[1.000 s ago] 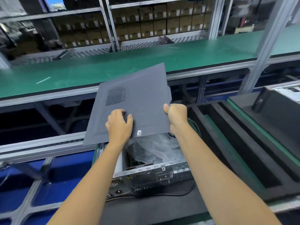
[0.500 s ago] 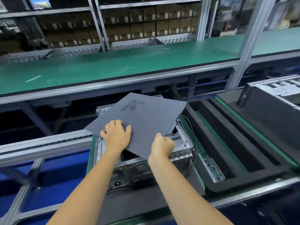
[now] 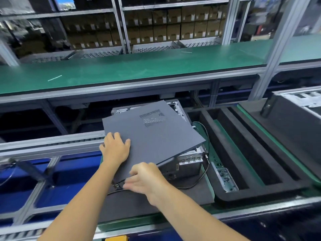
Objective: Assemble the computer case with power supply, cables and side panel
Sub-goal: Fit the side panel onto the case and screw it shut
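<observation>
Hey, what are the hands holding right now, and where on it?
The side panel. The left hand lies flat on its near left edge; the right hand is at its near corner, blurred, so its grip cannot be told.

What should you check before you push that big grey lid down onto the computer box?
1. Flat dark grey metal side panel lined up with the silver metal computer case: not ok, it lies skewed and tilted, near right corner raised.
2. Left hand steadying the panel: ok, it rests flat on top.
3. Right hand clear of the closing edge: not ok, its fingers are at the panel's near edge; blurred.
4. Thin black cable clear of the case rim: cannot tell, it loops close by the case's right side.
5. Parts inside seated: cannot tell, the panel hides them.
</observation>
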